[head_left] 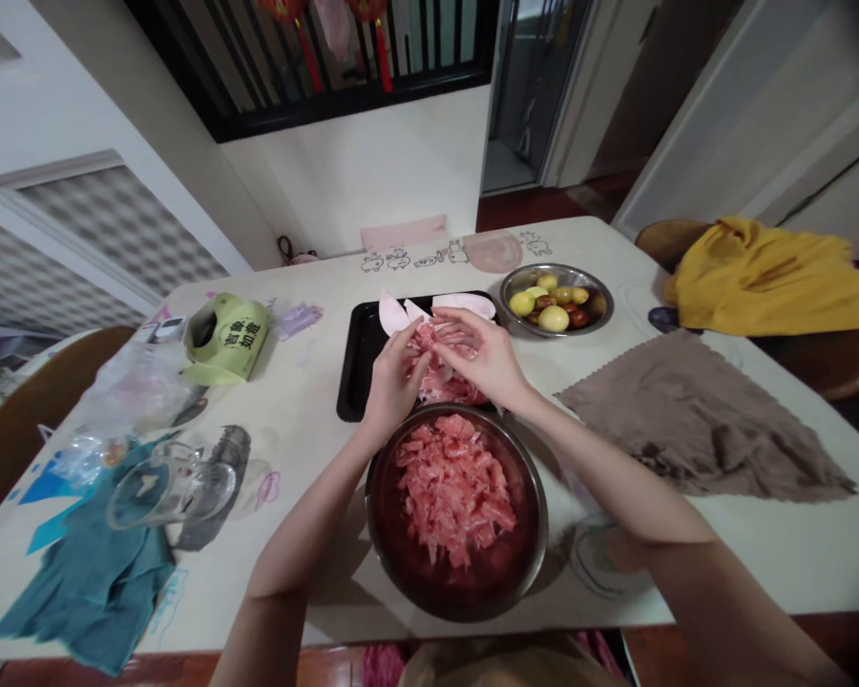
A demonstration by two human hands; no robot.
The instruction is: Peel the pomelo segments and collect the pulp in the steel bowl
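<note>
Both my hands work over a black tray (356,367) in the middle of the table. My left hand (392,382) and my right hand (479,358) are closed on a piece of pink pomelo flesh (440,367), fingers pinching it from both sides. White-pink peel pieces (393,313) lie at the tray's far end. Just in front of the tray, close to me, stands a metal bowl (522,563) filled with several torn pink fruit pieces (454,487).
A smaller metal bowl of round fruits (555,298) sits behind right. A brown cloth (694,420) lies at right, a yellow cloth (765,277) on a chair. At left: a green box (227,336), plastic bags, a glass pitcher (168,482), a teal cloth (90,582).
</note>
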